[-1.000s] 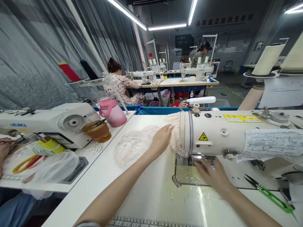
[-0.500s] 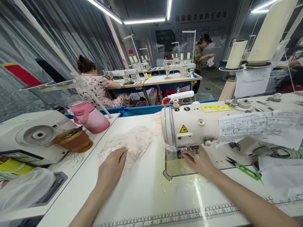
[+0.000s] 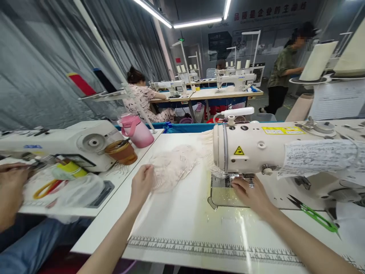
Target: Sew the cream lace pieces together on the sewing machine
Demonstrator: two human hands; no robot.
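A pale pink lace fabric [image 3: 173,167] lies on the white sewing table [image 3: 188,224], reaching under the head of the white sewing machine [image 3: 251,150]. My left hand [image 3: 142,184] rests on the fabric's near left edge with fingers curled over it. My right hand [image 3: 251,193] lies flat on the needle plate [image 3: 224,196] just below the presser foot, fingertips against the fabric there. The needle itself is hidden behind my fingers.
Green thread snips [image 3: 313,215] lie right of the plate. A pink bottle [image 3: 137,131] and brown cup [image 3: 121,151] stand by a neighbouring sewing machine [image 3: 71,142], where another person's hand [image 3: 11,186] works. Thread cones [image 3: 316,61] stand at right. Other workers sit and walk behind.
My left hand drew back from beside the machine head to the fabric's near left edge. My right hand stayed at the needle plate. The standing person walked right.
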